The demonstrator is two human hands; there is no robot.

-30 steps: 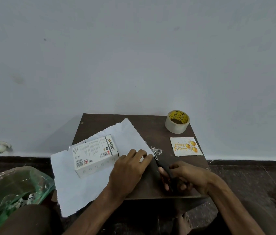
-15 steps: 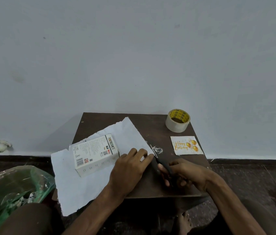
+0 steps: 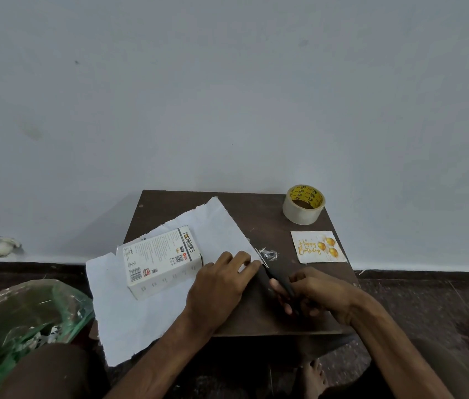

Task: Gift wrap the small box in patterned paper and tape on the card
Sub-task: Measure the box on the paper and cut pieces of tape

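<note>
A white printed box [image 3: 161, 260] lies on a sheet of paper [image 3: 129, 318], white side up, spread over the left of a small brown table [image 3: 299, 321]. My left hand [image 3: 221, 286] presses flat on the paper's right edge. My right hand [image 3: 313, 295] grips the black handles of scissors [image 3: 273, 272], whose blades point up-left at the paper's edge by my left fingertips. A Happy Birthday card [image 3: 317, 246] lies at the table's right side. Behind the card stands a roll of clear tape [image 3: 303, 204].
A small scrap of crumpled tape [image 3: 269, 254] lies by the scissor tips. A green plastic bag [image 3: 20, 321] sits on the floor at the left. The table stands against a plain wall [image 3: 227, 96]. My bare foot [image 3: 312, 378] shows below the table.
The scissors and my right hand have crept slightly up along the paper's right edge. My left hand keeps pressing the paper.
</note>
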